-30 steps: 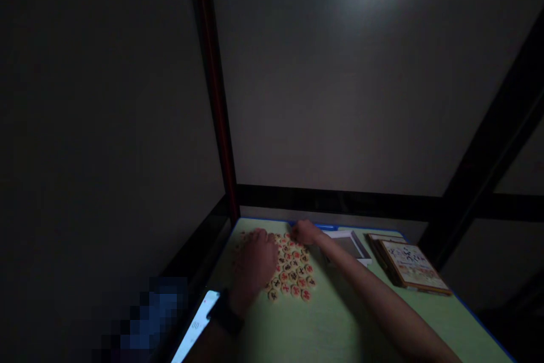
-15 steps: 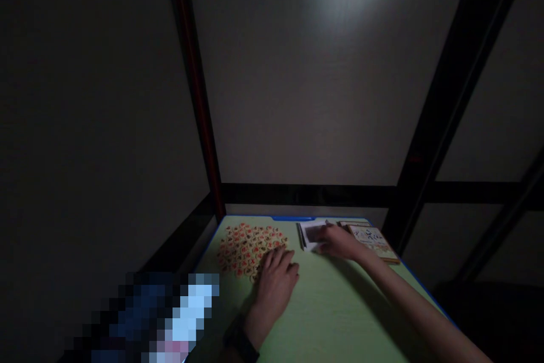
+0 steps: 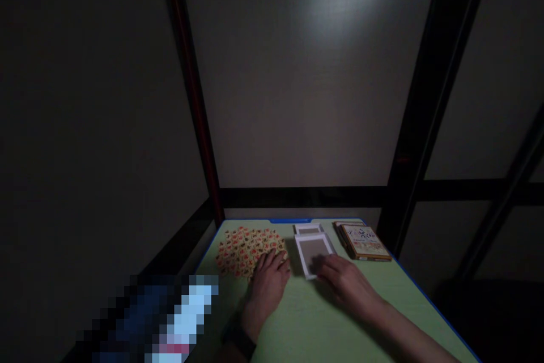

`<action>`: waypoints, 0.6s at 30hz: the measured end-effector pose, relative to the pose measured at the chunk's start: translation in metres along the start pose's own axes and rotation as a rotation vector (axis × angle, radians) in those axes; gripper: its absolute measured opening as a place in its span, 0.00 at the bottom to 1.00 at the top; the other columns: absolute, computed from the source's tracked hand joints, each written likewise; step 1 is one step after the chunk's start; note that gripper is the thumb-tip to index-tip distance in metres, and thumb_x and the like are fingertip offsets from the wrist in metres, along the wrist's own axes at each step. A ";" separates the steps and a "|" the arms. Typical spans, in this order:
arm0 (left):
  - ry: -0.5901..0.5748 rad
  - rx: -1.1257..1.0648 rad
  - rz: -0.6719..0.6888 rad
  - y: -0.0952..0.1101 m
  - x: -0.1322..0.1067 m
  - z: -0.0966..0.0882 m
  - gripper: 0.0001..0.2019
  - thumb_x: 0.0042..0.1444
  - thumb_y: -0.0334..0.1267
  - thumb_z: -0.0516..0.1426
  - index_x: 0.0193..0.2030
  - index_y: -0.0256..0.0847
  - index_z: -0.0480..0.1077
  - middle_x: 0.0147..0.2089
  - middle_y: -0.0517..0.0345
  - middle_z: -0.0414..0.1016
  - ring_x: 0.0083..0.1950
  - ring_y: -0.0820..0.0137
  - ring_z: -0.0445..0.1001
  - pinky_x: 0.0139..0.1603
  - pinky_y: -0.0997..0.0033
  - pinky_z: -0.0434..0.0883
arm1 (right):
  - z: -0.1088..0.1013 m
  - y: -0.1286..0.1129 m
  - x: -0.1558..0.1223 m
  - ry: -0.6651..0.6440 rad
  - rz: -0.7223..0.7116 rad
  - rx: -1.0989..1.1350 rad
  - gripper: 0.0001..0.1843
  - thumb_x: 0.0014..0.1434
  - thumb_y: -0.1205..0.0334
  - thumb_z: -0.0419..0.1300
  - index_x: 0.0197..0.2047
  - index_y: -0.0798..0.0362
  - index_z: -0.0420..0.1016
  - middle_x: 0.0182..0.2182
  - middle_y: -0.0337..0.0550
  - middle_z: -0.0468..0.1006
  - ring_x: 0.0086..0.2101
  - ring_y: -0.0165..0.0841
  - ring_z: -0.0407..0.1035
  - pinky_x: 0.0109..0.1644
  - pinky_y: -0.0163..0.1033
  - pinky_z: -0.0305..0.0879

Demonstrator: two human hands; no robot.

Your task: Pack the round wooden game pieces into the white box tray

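A flat spread of round wooden Chinese chess pieces (image 3: 244,250), marked in red and black, lies at the left of the green table. My left hand (image 3: 270,278) rests at their near right edge, palm down, its fingers stretched over the nearest pieces. To the right of it, my right hand (image 3: 340,278) grips the near right corner of a shallow white box tray (image 3: 301,258). Its fingertips are partly hidden inside the rim. The tray looks bare inside. Just behind it sits a second white box tray (image 3: 309,227), partly covered by the first.
Printed flat boxes (image 3: 365,242) are stacked at the table's right edge. The green table (image 3: 314,323) has a blue rim and stands close to a grey wall panel (image 3: 297,97). A pixelated patch (image 3: 182,317) covers the lower left.
My right hand has come nearer to me, bringing one white tray off the other, so both now show. My left hand stays by the pieces, with its fingers still spread.
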State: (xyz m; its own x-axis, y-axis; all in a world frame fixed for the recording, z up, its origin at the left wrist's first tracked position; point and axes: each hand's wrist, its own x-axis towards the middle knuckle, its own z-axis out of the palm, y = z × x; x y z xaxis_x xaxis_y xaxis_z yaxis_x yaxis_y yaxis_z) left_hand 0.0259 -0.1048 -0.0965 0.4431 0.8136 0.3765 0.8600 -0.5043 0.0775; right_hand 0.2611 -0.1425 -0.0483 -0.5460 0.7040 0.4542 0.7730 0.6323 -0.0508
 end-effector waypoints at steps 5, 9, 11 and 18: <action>0.039 -0.017 0.036 -0.006 -0.003 0.005 0.19 0.69 0.39 0.47 0.64 0.46 0.66 0.65 0.56 0.69 0.68 0.61 0.63 0.69 0.53 0.61 | 0.022 -0.028 -0.044 0.012 -0.017 -0.098 0.08 0.61 0.71 0.55 0.32 0.52 0.73 0.29 0.44 0.76 0.31 0.37 0.71 0.36 0.40 0.65; 0.122 -0.064 0.019 -0.010 -0.005 -0.007 0.19 0.69 0.34 0.44 0.60 0.42 0.69 0.61 0.52 0.73 0.64 0.65 0.67 0.65 0.58 0.66 | 0.036 -0.045 -0.049 0.024 -0.056 -0.096 0.09 0.61 0.71 0.56 0.31 0.51 0.72 0.28 0.43 0.76 0.31 0.36 0.71 0.37 0.39 0.66; 0.127 -0.071 -0.029 -0.009 -0.007 -0.016 0.18 0.68 0.33 0.43 0.50 0.41 0.74 0.52 0.51 0.78 0.56 0.65 0.73 0.59 0.61 0.70 | 0.034 -0.051 -0.044 0.017 -0.073 -0.043 0.08 0.62 0.68 0.57 0.32 0.50 0.73 0.29 0.42 0.76 0.32 0.36 0.71 0.38 0.39 0.66; -0.064 -0.084 -0.080 0.015 -0.016 -0.033 0.18 0.65 0.42 0.49 0.30 0.42 0.77 0.31 0.52 0.80 0.35 0.66 0.76 0.40 0.67 0.69 | 0.013 -0.017 -0.014 0.015 0.157 0.081 0.13 0.66 0.57 0.54 0.47 0.51 0.78 0.39 0.51 0.77 0.40 0.42 0.71 0.44 0.45 0.69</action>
State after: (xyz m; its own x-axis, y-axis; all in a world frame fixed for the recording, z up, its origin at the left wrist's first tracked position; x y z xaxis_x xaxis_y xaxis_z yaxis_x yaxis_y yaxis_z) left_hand 0.0235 -0.1352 -0.0712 0.3914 0.8678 0.3062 0.8703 -0.4572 0.1831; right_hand 0.2513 -0.1588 -0.0650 -0.4149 0.7919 0.4480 0.8197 0.5391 -0.1937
